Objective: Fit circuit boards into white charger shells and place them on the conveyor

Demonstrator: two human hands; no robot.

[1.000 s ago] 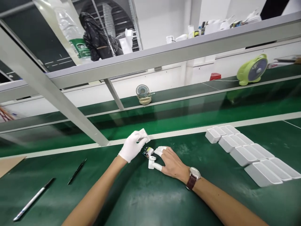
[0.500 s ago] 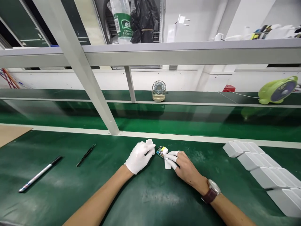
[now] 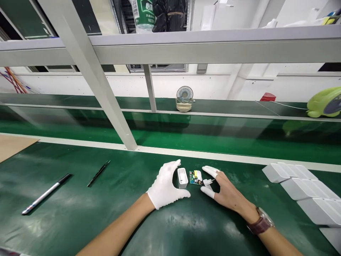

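My left hand (image 3: 165, 185), in a white glove, rests on the green mat with thumb and fingers spread around a small open white plastic housing (image 3: 182, 177); it does not grip the housing. Just right of the housing lies a small green circuit board (image 3: 195, 177) with a yellow part and a white plug piece (image 3: 207, 182) with metal prongs. My right hand (image 3: 226, 192), bare with white finger cots and a wristwatch, lies open beside them, its fingertips on either side of the plug piece.
A row of white housings (image 3: 301, 186) lies at the right. A pen (image 3: 46, 193) and black tweezers (image 3: 98, 173) lie at the left, cardboard (image 3: 13, 145) at the far left. A diagonal metal strut (image 3: 106, 103) rises behind; small fans (image 3: 184, 98) stand beyond the conveyor.
Both hands have let go: the white housing now stands on the mat inside my opened left hand, and the board with the plug piece lies free by my opened right hand. The camera shifted.
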